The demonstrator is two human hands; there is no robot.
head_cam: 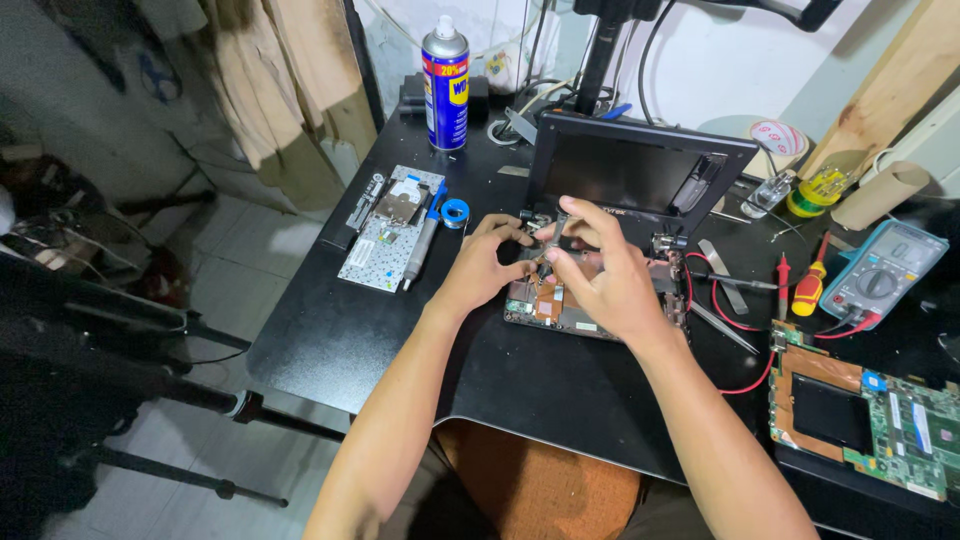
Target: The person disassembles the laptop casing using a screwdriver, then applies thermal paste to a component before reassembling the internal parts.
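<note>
A small opened laptop (640,175) stands on the black table (400,340), its base stripped down to a circuit board with copper parts (545,300). My left hand (490,262) rests on the board's left end, fingers bent around a small part near the hinge. My right hand (600,270) reaches over the board's middle and pinches a thin metal piece (556,232) between thumb and fingers. What exactly sits under the fingers is hidden.
A removed keyboard (385,240) with a pen-like tool (420,245) and solder spool (454,212) lies left. A blue spray can (445,85) stands behind. Tweezers (722,325), screwdrivers (808,285), a multimeter (880,275) and a green circuit board (870,410) fill the right.
</note>
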